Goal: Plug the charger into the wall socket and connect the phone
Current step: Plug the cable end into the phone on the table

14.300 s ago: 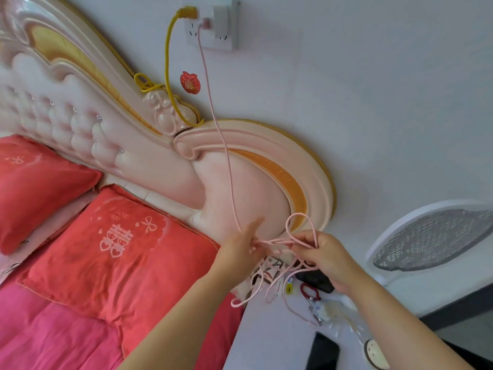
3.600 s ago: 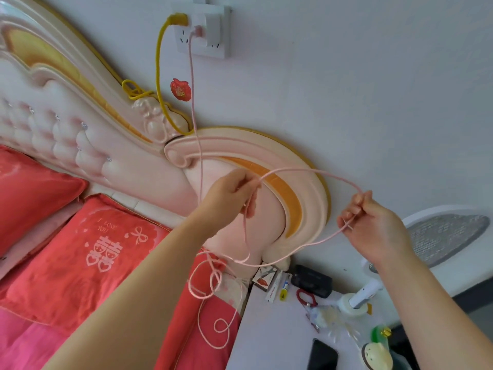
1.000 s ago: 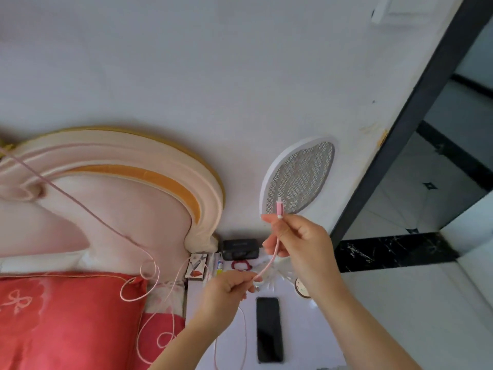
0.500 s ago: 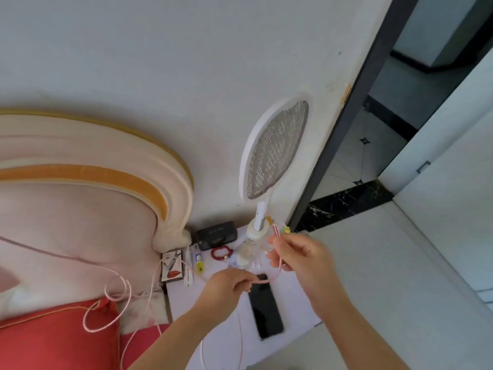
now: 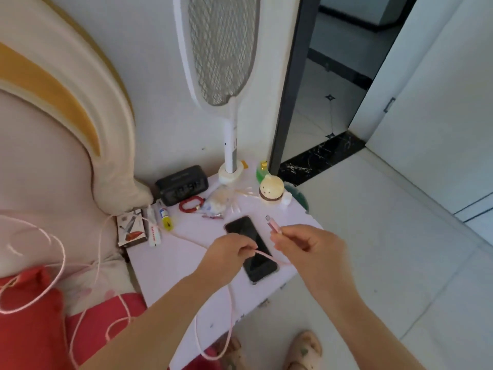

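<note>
Your right hand [image 5: 306, 245] pinches the pink charging cable's metal-tipped connector [image 5: 273, 225] between its fingers, tip pointing up and away, just above the black glass-faced phone [image 5: 252, 249]. Your left hand [image 5: 226, 253] pinches the thin pink cable [image 5: 262, 255] (over the phone's screen). The phone lies flat, screen up, on the white tabletop [image 5: 181, 263].

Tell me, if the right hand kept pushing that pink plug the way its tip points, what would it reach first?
Probably the cream round-headed figurine; the right hand aims the plug up-left past the phone. Depth is unclear.
</note>
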